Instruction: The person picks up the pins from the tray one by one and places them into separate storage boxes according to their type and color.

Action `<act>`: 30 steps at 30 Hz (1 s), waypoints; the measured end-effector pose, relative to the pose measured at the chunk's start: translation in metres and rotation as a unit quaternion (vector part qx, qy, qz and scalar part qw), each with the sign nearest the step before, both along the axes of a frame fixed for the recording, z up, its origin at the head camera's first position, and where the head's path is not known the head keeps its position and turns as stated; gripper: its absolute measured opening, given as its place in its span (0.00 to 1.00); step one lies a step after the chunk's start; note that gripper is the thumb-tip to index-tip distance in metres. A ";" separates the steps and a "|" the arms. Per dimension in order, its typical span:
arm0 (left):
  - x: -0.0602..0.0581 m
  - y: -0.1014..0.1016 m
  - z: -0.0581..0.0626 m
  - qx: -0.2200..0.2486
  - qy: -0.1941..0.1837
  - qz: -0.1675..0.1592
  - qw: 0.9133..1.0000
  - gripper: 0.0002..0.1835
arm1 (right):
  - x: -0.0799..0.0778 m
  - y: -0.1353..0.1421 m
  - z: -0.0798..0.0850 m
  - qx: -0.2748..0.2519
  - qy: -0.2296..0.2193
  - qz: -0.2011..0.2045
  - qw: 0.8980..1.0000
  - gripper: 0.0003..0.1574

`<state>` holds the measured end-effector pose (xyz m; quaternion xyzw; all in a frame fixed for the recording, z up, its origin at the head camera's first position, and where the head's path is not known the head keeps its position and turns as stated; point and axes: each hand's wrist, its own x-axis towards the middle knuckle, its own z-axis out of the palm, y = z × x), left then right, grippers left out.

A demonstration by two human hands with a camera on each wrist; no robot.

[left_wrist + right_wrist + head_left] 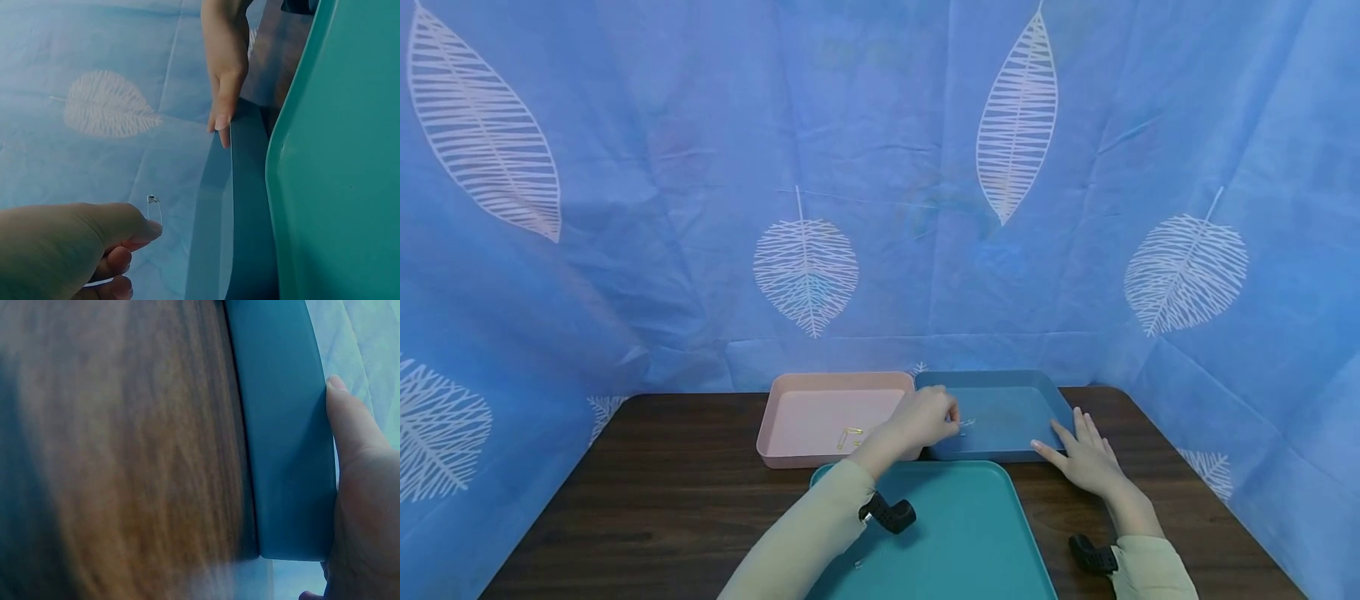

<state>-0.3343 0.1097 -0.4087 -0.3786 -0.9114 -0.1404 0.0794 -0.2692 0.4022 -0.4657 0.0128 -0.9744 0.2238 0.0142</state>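
My left hand (925, 415) pinches a silver safety pin (154, 209) between thumb and finger, above the left part of the blue tray (1015, 454). Another thin shiny piece (98, 282) shows among its lower fingers; its kind is unclear. Small silver pieces (967, 423) lie in the blue tray close to that hand. My right hand (1086, 458) rests at the blue tray's front right corner, its fingers spread and the thumb on the rim. Several gold wire pieces (848, 433), like pins or clips, lie in the pink tray (778, 454), partly behind the left forearm.
A teal tray (970, 533) stands in front of the other two, with a small shiny piece (858, 564) on it. All three trays are on a dark wooden table (685, 500). A blue leaf-patterned cloth (880, 167) hangs behind and at the sides.
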 end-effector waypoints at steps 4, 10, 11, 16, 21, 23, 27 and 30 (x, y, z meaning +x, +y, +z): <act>-0.006 0.004 0.000 0.002 -0.003 0.012 1.000 0.09 | -0.001 0.000 0.001 0.002 0.004 0.001 1.000 0.56; -0.014 0.010 -0.003 -0.004 -0.011 0.028 1.000 0.12 | 0.000 0.000 0.003 -0.002 0.003 0.002 1.000 0.56; -0.016 0.011 -0.004 -0.002 -0.018 0.028 0.999 0.13 | 0.000 -0.001 0.003 -0.003 0.003 0.003 1.000 0.56; -0.020 0.011 -0.009 -0.001 -0.032 0.031 0.999 0.14 | 0.001 -0.002 0.005 -0.003 0.003 0.003 1.000 0.56; -0.019 0.009 -0.011 -0.006 -0.027 0.038 0.999 0.11 | 0.001 -0.001 0.005 -0.002 0.002 0.003 1.000 0.55; -0.017 0.007 -0.012 -0.005 -0.020 0.035 0.999 0.12 | 0.001 -0.001 0.005 -0.003 0.002 0.003 1.000 0.55; -0.012 0.004 -0.011 -0.006 -0.007 0.029 1.000 0.11 | 0.002 -0.001 0.003 -0.003 0.003 0.003 1.000 0.56; -0.007 0.000 -0.009 -0.003 0.001 0.020 1.000 0.10 | 0.002 -0.001 0.002 -0.002 0.005 0.002 1.000 0.57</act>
